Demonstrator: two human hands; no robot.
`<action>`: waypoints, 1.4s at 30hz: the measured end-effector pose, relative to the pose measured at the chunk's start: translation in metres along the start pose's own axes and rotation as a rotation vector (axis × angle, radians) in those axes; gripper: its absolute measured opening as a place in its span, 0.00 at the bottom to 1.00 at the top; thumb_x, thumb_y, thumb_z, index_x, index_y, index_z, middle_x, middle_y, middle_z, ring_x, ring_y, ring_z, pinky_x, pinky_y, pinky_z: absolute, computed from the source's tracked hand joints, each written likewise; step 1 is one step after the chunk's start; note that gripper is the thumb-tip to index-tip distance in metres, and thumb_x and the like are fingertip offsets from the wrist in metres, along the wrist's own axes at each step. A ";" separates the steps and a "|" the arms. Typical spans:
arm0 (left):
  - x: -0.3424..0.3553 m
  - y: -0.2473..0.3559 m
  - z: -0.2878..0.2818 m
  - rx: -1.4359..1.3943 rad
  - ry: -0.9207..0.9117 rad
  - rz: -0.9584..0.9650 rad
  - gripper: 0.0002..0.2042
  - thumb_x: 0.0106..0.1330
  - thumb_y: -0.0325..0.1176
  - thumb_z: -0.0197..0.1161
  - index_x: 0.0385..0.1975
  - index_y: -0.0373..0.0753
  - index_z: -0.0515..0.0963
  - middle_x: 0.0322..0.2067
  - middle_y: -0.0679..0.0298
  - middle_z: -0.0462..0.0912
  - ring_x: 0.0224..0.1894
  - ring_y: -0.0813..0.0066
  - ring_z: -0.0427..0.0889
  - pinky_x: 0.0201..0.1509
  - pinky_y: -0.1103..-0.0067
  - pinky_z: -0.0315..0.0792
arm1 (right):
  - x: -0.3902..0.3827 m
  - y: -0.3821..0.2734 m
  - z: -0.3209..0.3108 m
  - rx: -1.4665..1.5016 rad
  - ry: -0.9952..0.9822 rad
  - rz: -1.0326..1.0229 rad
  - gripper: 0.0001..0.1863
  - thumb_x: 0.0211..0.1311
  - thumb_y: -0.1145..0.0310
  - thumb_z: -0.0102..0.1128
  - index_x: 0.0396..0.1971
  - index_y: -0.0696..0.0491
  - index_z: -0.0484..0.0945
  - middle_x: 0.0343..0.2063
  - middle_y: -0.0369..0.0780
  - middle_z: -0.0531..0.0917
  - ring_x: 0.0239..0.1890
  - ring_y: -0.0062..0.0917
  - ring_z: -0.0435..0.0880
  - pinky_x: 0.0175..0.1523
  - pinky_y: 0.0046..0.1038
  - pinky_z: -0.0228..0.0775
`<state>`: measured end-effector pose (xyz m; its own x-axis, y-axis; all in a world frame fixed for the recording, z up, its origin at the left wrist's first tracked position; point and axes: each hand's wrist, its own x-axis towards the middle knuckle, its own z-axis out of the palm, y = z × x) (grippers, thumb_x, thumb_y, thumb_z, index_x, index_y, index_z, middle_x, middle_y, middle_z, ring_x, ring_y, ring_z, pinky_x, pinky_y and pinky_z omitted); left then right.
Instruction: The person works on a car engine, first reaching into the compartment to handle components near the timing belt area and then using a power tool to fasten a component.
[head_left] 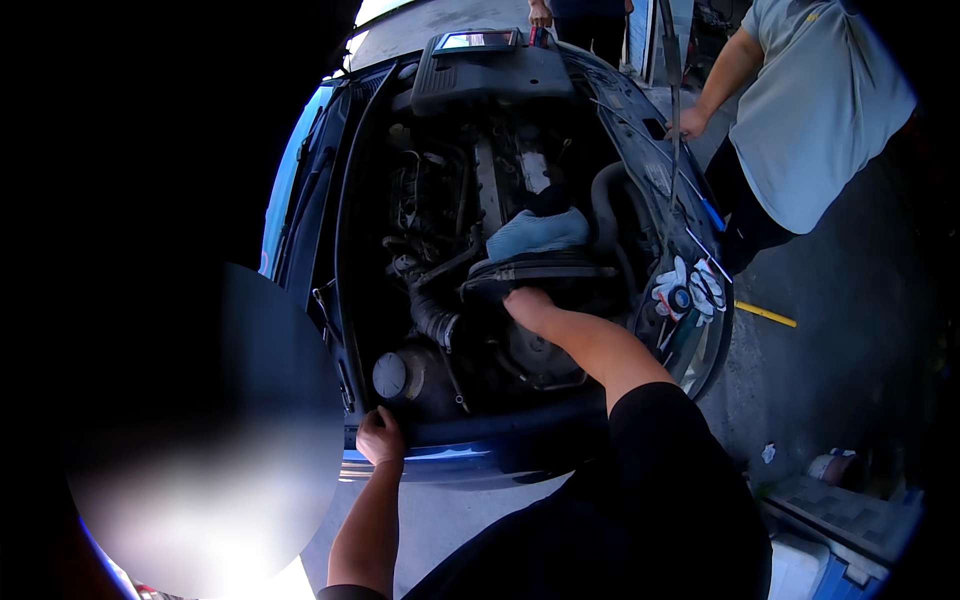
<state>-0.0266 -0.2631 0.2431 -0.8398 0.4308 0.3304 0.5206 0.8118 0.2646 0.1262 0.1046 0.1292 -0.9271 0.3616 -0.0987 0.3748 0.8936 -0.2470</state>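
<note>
Evidently the crosswise black housing (562,271) lies just beyond your curled right hand (530,308), left hand (380,437) farther; either's hold, I can't tell.

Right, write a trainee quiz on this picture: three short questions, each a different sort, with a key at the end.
1. Multiple choice: which of these is nearest the left hand?
A) the round grey cap
B) the yellow bar
C) the tablet

2. True or false: the white gloves lie on the floor.

3. Short answer: which hand is inside the engine bay?

Key:
1. A.
2. False; they lie at the front of the car.
3. The right hand.
</note>
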 end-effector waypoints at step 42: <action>-0.001 0.004 -0.020 -0.108 0.032 -0.048 0.12 0.63 0.38 0.61 0.23 0.37 0.83 0.27 0.54 0.84 0.30 0.51 0.83 0.37 0.64 0.78 | 0.019 -0.010 0.003 -0.007 -0.299 0.410 0.24 0.74 0.51 0.44 0.49 0.52 0.84 0.51 0.45 0.84 0.53 0.40 0.84 0.58 0.41 0.75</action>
<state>-0.0202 -0.2678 0.2617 -0.8600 0.3781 0.3427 0.4944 0.7836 0.3761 0.1045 0.1015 0.1267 -0.6629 0.5918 -0.4586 0.7072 0.6961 -0.1239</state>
